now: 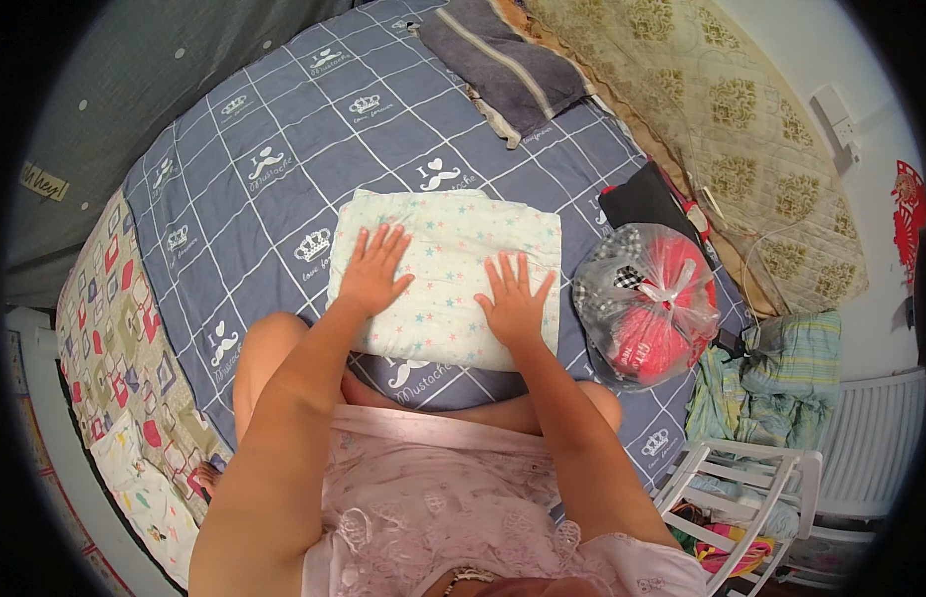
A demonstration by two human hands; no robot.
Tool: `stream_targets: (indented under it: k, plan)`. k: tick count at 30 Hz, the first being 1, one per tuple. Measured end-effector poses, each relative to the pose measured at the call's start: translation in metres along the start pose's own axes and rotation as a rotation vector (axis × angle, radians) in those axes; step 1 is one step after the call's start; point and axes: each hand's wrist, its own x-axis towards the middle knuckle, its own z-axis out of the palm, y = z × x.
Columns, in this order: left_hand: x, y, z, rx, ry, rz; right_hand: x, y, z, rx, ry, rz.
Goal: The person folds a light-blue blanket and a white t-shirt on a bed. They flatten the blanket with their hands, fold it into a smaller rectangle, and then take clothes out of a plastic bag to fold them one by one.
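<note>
A folded white cloth with small pink and teal stars (pixel 440 298) lies flat on a blue-grey checked bedsheet (pixel 284 112), in front of my crossed legs. My left hand (pixel 375 270) rests palm down on the cloth's left part, its fingers spread. On the right part of the same cloth lies my right hand (pixel 514 301), also palm down with its fingers apart. Neither hand grips anything. Just right of the cloth sits a tied clear plastic bag (pixel 646 306) filled with red and black-and-white checked fabric.
Behind the bag lies a folded black cloth (pixel 646 198). A grey towel (pixel 508 67) is at the far edge of the bed. At the right stand a white slatted rack (pixel 754 507) and a green striped cloth bundle (pixel 791 358). A grey curtain (pixel 135 67) hangs at the left.
</note>
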Motion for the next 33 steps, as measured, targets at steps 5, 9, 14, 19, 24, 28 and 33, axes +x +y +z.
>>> stream_targets:
  k: [5,9,14,19,24,28,33]
  plan:
    - [-0.004,-0.026,0.010,0.043,0.092,-0.230,0.014,0.002,0.014,-0.011,-0.094,0.212]
    - [0.004,-0.031,0.024,-0.062,0.130,-0.265,0.036,0.008,0.027,-0.018,-0.040,0.291]
    - [0.018,-0.043,0.029,-0.068,0.218,-0.295,0.059,0.022,0.046,-0.024,0.122,0.339]
    - [0.029,-0.050,0.032,-0.106,0.245,-0.340,0.067,0.026,0.050,0.040,0.179,0.333]
    - [0.035,-0.041,0.040,0.043,0.147,-0.455,0.072,0.031,0.049,0.037,0.058,0.367]
    - [0.025,0.007,0.020,0.085,0.020,-0.497,0.060,0.005,0.029,0.018,0.020,0.291]
    - [-0.036,0.076,0.024,0.077,0.055,-0.135,-0.012,-0.077,0.020,0.235,-0.104,-0.106]
